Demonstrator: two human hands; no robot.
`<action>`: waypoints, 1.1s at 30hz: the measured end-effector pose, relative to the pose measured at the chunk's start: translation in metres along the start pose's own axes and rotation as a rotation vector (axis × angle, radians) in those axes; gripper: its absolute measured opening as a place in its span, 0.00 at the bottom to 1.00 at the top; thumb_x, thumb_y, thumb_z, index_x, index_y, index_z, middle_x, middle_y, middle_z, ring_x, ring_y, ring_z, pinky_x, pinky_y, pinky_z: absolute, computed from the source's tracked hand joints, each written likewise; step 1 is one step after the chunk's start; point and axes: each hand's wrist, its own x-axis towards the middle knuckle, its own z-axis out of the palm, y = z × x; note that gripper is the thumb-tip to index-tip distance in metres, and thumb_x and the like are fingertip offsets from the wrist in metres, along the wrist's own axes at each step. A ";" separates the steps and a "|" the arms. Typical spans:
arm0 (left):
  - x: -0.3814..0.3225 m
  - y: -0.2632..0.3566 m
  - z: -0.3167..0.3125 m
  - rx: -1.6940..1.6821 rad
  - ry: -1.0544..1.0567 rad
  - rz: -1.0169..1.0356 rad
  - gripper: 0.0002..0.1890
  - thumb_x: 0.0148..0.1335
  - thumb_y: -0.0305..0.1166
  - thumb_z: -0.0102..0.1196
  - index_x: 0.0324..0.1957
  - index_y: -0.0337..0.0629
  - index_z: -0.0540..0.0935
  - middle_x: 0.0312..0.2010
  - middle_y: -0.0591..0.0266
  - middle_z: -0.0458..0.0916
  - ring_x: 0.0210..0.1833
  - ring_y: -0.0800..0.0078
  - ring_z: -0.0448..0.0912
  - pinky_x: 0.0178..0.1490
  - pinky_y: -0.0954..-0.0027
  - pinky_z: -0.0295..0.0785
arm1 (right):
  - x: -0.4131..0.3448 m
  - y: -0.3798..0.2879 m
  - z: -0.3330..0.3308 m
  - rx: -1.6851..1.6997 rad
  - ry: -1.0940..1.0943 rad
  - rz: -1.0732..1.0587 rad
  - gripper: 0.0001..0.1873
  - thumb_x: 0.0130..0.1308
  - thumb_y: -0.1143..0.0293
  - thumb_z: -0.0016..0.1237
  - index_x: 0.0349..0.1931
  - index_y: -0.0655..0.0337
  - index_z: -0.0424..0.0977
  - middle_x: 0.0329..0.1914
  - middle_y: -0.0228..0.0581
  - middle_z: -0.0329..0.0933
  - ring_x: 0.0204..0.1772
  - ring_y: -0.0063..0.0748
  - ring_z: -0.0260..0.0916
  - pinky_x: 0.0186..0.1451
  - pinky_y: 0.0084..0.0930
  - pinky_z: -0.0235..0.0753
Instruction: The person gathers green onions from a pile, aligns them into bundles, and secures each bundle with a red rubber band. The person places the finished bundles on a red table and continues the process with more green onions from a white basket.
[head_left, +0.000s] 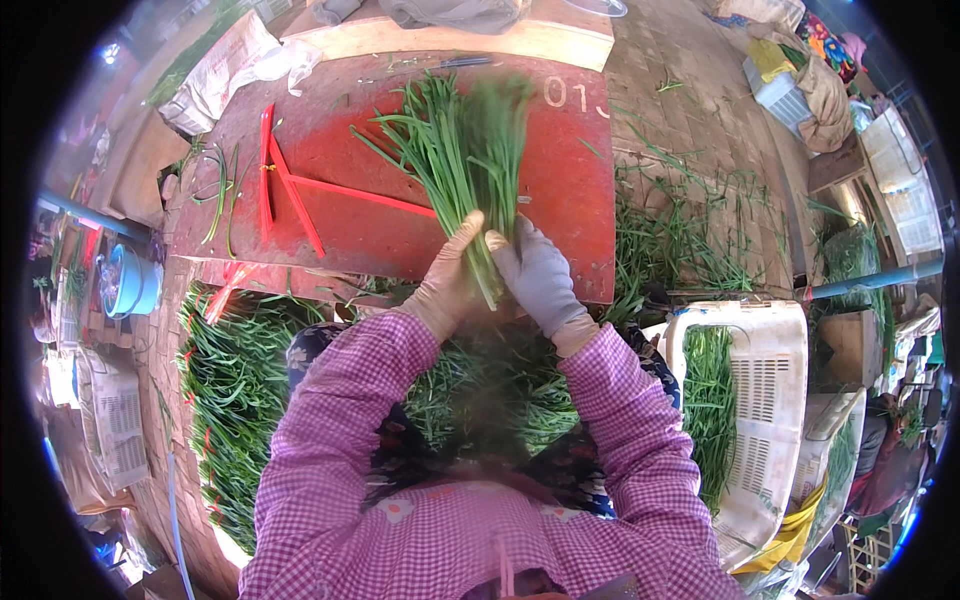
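Observation:
Over a red table (360, 232) I hold a bundle of green leafy stalks, likely garlic chives (442, 150), with leaf tips away from me and pale stem ends between my hands. My left hand (448, 274), in a thin pale glove, grips the bundle's left side. My right hand (541, 274), in a grey-blue glove, grips a portion on the right, whose leaves (501, 127) are blurred. Red tie strips (296, 191) lie left of the bundle, one reaching under the leaves. A few loose stalks (219, 191) rest at the table's left.
Tied green bundles (240, 405) are stacked at my left. On my right, a white plastic crate (765, 420) holds more greens. Scattered leaves (675, 232) cover the floor beyond the table's right edge. A knife-like tool (465, 61) lies at the far edge; a blue bucket (133, 281) stands far left.

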 end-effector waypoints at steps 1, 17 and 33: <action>0.000 -0.001 0.000 0.033 0.026 -0.007 0.20 0.71 0.44 0.53 0.56 0.39 0.75 0.39 0.60 0.83 0.41 0.65 0.83 0.48 0.58 0.81 | 0.001 -0.002 -0.002 -0.132 0.005 -0.016 0.32 0.68 0.42 0.44 0.55 0.64 0.69 0.46 0.55 0.78 0.50 0.59 0.76 0.52 0.48 0.74; -0.004 -0.008 0.002 0.151 0.132 0.094 0.28 0.60 0.40 0.60 0.59 0.34 0.74 0.48 0.48 0.82 0.45 0.55 0.84 0.49 0.56 0.82 | 0.020 -0.003 -0.030 0.120 0.314 -0.094 0.28 0.57 0.49 0.60 0.50 0.61 0.74 0.33 0.39 0.75 0.39 0.45 0.76 0.42 0.42 0.75; -0.002 -0.015 -0.001 0.125 0.165 0.156 0.30 0.61 0.41 0.61 0.58 0.29 0.73 0.50 0.44 0.82 0.48 0.52 0.83 0.48 0.56 0.83 | 0.044 0.021 -0.022 0.021 0.329 0.008 0.16 0.60 0.62 0.59 0.40 0.67 0.81 0.29 0.42 0.81 0.29 0.33 0.78 0.35 0.30 0.76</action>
